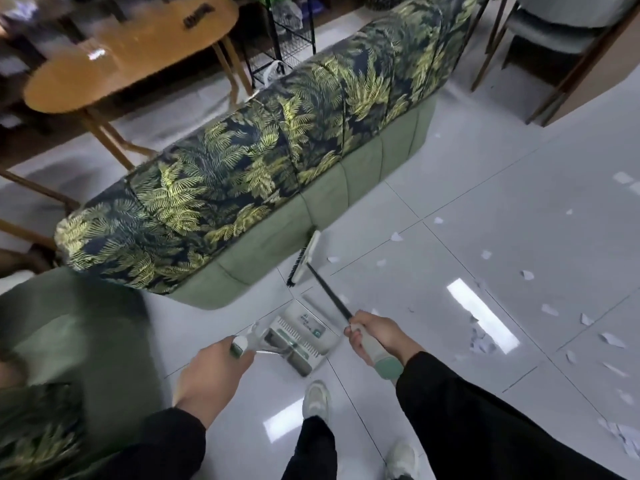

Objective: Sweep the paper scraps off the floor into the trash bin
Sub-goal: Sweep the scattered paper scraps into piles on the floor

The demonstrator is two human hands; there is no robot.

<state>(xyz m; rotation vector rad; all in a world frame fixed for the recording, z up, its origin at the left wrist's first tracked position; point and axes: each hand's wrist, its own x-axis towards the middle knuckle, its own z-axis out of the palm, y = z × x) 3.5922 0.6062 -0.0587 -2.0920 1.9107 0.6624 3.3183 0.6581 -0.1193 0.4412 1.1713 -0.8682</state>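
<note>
My right hand (379,332) grips the pale handle of a broom; its black shaft runs up to the broom head (304,258), which sits on the floor beside the sofa's foot. My left hand (213,374) holds the handle of a white and green dustpan (304,332), which hangs low between my hands, just above the white tiles. Several white paper scraps (483,342) lie scattered on the floor to the right, with more at the lower right (623,439). No trash bin is in view.
A long green sofa with a fern-print cover (242,178) crosses the middle; another green seat (69,341) stands at the left. A wooden oval table (131,53) and a black wire rack (291,32) stand behind. Chair legs (550,60) are at the top right. My shoes (316,398) stand below the dustpan.
</note>
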